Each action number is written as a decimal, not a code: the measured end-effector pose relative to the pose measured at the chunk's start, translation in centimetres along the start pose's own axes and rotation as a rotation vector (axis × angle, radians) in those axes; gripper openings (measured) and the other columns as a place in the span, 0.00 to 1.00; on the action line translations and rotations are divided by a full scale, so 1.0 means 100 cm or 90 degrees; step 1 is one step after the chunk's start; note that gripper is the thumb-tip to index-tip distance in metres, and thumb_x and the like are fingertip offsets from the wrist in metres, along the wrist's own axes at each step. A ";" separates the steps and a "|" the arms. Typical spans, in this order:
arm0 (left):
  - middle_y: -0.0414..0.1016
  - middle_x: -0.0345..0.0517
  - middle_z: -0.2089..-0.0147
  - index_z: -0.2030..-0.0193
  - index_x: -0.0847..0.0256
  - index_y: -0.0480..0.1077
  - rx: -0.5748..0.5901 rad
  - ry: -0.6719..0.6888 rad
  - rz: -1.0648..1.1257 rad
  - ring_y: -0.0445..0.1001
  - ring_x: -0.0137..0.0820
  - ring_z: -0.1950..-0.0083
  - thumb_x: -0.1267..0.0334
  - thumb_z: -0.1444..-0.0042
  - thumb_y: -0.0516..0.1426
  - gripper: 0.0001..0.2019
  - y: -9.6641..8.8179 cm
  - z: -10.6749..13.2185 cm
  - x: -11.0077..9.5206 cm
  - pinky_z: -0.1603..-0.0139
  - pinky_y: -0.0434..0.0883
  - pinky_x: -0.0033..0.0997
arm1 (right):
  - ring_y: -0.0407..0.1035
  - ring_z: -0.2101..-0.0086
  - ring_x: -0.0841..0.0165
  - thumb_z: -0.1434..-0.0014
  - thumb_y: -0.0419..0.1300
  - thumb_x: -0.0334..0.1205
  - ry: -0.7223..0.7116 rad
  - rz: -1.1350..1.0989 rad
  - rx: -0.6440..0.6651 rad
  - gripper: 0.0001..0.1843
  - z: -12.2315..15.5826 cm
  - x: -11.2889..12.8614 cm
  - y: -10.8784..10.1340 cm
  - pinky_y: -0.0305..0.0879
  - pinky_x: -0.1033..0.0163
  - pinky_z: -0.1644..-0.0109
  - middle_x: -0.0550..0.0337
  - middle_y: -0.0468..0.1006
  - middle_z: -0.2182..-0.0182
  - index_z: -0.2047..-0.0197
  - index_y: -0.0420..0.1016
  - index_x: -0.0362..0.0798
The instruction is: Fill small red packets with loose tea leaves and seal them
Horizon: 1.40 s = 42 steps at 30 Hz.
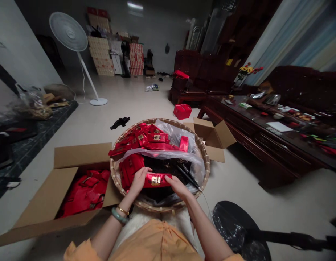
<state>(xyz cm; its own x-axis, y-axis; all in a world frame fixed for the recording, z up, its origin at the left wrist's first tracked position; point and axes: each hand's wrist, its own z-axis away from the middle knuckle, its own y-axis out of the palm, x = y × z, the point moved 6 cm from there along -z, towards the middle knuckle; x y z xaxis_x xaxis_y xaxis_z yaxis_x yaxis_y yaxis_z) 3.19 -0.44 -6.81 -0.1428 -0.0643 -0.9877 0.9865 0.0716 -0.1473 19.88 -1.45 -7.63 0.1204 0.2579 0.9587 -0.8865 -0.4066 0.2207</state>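
Between my two hands is a red foil packet (156,180) with a gold label, held level over a round woven basket (207,159). My left hand (140,180) grips its left end and my right hand (178,185) its right end. Dark loose contents (159,165) lie in the clear plastic bag (195,159) under the packet. A black tong-like tool (189,175) with a pale cord rests to the right of my right hand. More red packets (140,139) are heaped at the basket's far side, and red pouches (130,168) lie beside my left hand.
An open cardboard box (48,195) of red packets stands at the left, another open box (215,136) behind right. A black round base (233,224) with a pole lies at lower right. A long dark wooden table (246,134) runs along the right; a white fan (98,101) stands behind.
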 end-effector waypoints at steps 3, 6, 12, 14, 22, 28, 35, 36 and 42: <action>0.78 0.48 0.72 0.66 0.63 0.69 -0.010 0.015 -0.023 0.76 0.37 0.67 0.50 0.45 0.48 0.18 0.000 0.001 0.005 0.61 0.70 0.36 | 0.72 0.66 0.62 0.50 0.57 0.62 0.048 -0.029 0.004 0.27 0.001 -0.010 -0.001 0.60 0.51 0.48 0.57 0.79 0.74 0.65 0.78 0.44; 0.78 0.47 0.73 0.61 0.63 0.70 -0.051 0.055 -0.067 0.77 0.36 0.67 0.52 0.44 0.48 0.17 -0.005 -0.001 0.006 0.58 0.69 0.35 | 0.72 0.65 0.63 0.51 0.58 0.62 0.042 -0.054 0.019 0.27 0.004 -0.012 0.005 0.60 0.52 0.49 0.57 0.79 0.71 0.63 0.78 0.45; 0.79 0.45 0.72 0.56 0.63 0.70 -0.060 0.081 -0.139 0.77 0.35 0.66 0.52 0.42 0.47 0.19 -0.011 -0.011 0.000 0.58 0.69 0.34 | 0.71 0.64 0.65 0.49 0.57 0.62 0.014 -0.060 0.031 0.28 0.005 -0.010 0.016 0.64 0.60 0.58 0.55 0.79 0.64 0.58 0.76 0.46; 0.79 0.44 0.72 0.55 0.62 0.70 -0.058 0.098 -0.153 0.77 0.35 0.66 0.53 0.42 0.47 0.18 -0.009 -0.014 -0.004 0.59 0.69 0.32 | 0.70 0.67 0.66 0.50 0.59 0.60 0.014 -0.060 -0.010 0.27 0.000 -0.009 0.009 0.62 0.64 0.67 0.55 0.79 0.65 0.59 0.76 0.46; 0.78 0.44 0.72 0.47 0.62 0.65 -0.054 0.198 -0.249 0.76 0.31 0.69 0.57 0.39 0.46 0.18 0.001 -0.021 -0.013 0.62 0.69 0.29 | 0.67 0.74 0.70 0.52 0.62 0.56 0.073 -0.152 -0.034 0.21 -0.011 -0.012 -0.006 0.53 0.69 0.77 0.57 0.78 0.72 0.68 0.76 0.44; 0.73 0.51 0.50 0.50 0.59 0.68 0.079 0.476 -0.458 0.65 0.42 0.45 0.52 0.45 0.55 0.19 0.019 -0.008 -0.035 0.43 0.61 0.48 | 0.69 0.59 0.66 0.50 0.61 0.53 0.096 -0.260 -0.020 0.21 -0.009 -0.017 -0.002 0.62 0.65 0.65 0.59 0.78 0.60 0.56 0.74 0.50; 0.68 0.53 0.47 0.43 0.60 0.60 0.254 0.526 -0.524 0.64 0.42 0.46 0.63 0.51 0.60 0.27 0.042 0.008 -0.026 0.45 0.62 0.47 | 0.71 0.61 0.64 0.47 0.58 0.57 0.121 -0.315 0.004 0.21 -0.015 -0.022 0.002 0.61 0.61 0.59 0.58 0.79 0.67 0.63 0.74 0.46; 0.68 0.53 0.47 0.43 0.59 0.59 0.257 0.526 -0.531 0.64 0.42 0.46 0.64 0.51 0.60 0.27 0.042 0.009 -0.025 0.45 0.61 0.48 | 0.71 0.62 0.65 0.47 0.57 0.57 0.130 -0.310 0.003 0.22 -0.014 -0.024 0.002 0.60 0.62 0.61 0.59 0.79 0.67 0.62 0.74 0.47; 0.65 0.52 0.42 0.41 0.58 0.59 0.184 0.529 -0.626 0.58 0.47 0.40 0.65 0.52 0.60 0.29 0.039 0.018 -0.026 0.44 0.57 0.53 | 0.69 0.63 0.67 0.43 0.50 0.61 0.167 -0.250 0.022 0.25 -0.011 -0.031 0.005 0.56 0.64 0.66 0.59 0.78 0.63 0.55 0.71 0.50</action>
<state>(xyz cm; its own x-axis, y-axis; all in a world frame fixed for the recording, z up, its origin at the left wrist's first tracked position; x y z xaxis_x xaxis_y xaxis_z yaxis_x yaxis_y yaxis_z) 7.52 -1.77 -4.70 -0.7096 0.6664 -0.2290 0.4097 0.1259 -0.9035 18.60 -1.47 -10.71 0.3227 0.6093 0.7244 -0.7807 -0.2613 0.5676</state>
